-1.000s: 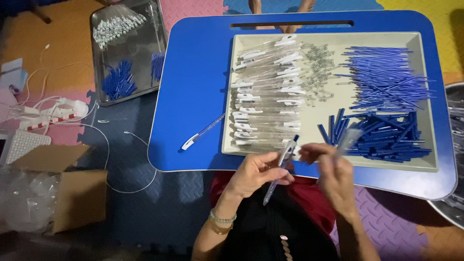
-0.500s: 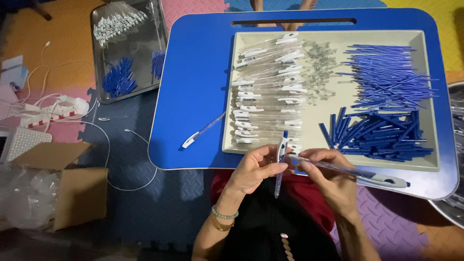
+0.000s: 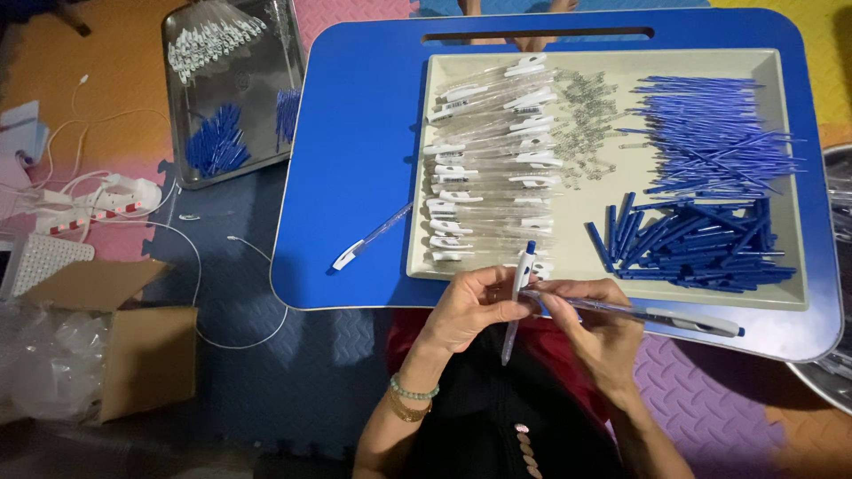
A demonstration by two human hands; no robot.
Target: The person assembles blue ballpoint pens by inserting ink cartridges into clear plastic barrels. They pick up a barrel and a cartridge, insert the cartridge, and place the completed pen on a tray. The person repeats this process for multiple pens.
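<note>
My left hand (image 3: 472, 306) grips a clear pen with a white clip and blue top (image 3: 517, 297), held almost upright at the near edge of the blue lap table (image 3: 355, 151). My right hand (image 3: 593, 321) is closed beside it, fingertips on the pen's barrel and on the end of a second finished pen (image 3: 657, 313) that lies across the table's near edge, pointing right. Just beyond the hands a cream tray (image 3: 586, 257) holds a column of clear pen barrels (image 3: 488, 168), small metal springs (image 3: 586, 115), thin blue refills (image 3: 710, 124) and short blue pen parts (image 3: 692, 239).
One finished pen (image 3: 371, 236) lies loose on the table left of the tray. On the foam floor at the left sit a metal tray (image 3: 235, 84) with white and blue parts, white cables (image 3: 106, 200), and a cardboard box (image 3: 133, 346) with clear plastic bags. A metal rim (image 3: 830, 377) shows at right.
A second pen now lies to the right along the table's near edge under my right hand. The pen in my left hand has turned more upright.
</note>
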